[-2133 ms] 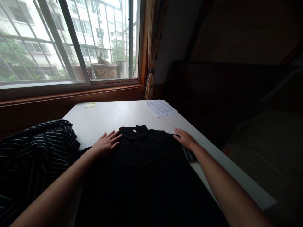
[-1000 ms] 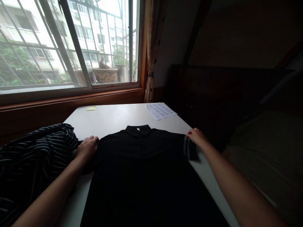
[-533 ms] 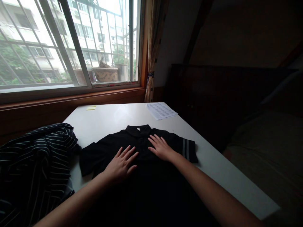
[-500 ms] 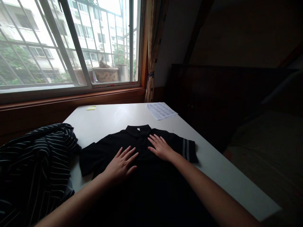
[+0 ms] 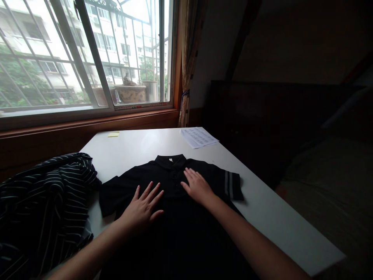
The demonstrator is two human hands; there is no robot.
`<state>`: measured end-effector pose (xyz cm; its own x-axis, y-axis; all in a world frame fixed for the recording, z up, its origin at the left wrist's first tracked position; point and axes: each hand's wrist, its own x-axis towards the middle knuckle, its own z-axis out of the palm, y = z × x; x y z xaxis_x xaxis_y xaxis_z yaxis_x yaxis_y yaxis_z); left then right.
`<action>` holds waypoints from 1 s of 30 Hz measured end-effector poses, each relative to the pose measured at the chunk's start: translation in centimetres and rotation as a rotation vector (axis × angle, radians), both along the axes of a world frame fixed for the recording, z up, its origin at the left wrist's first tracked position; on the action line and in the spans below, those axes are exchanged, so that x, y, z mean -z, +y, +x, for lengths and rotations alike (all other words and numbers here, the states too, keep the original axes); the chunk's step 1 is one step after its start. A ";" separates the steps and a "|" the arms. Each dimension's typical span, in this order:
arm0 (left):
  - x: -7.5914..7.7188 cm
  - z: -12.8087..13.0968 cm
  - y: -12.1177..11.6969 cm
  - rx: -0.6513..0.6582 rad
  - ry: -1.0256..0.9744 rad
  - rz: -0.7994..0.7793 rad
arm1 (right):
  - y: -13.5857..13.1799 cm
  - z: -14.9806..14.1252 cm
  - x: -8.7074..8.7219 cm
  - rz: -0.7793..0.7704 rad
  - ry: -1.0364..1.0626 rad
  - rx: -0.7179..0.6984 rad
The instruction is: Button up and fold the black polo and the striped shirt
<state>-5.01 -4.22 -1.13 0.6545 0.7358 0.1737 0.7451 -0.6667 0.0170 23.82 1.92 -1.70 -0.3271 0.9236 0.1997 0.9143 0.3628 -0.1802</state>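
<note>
"Daylight falls through the barred window (image 5: pixel 131 46) onto a white table (image 5: pixel 271 221). Where's the shirt?"

"Flat on it, in front of the person: a black polo shirt (image 5: pixel 180 225), collar at the far end. Yellow sticky note (image 5: pixel 113 134) and printed sheets (image 5: pixel 199 137) lie beyond."

"How far along does it look?"

"Spread out, I'd judge, with both sleeves extended and the body unfolded as far as I can see. Its lower end is lost in the dark. The striped garment (image 5: pixel 49 194) beside it, on the left, is a rumpled heap, not laid out."

"And the fingers?"

"Left hand (image 5: pixel 141 210): splayed wide, palm down on the chest. Right hand (image 5: pixel 198 187): fingers closer together, near the placket. Neither grips anything; pressure, I can't tell."

"Containers?"

"Outside the glass, a patterned planter (image 5: pixel 130 94) with something dark and rough in it, too unclear to name."
</note>
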 end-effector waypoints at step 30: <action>0.7 0.1 5.6 -0.116 -0.018 -0.044 | -3.5 1.0 -1.4 -0.144 -0.055 -0.176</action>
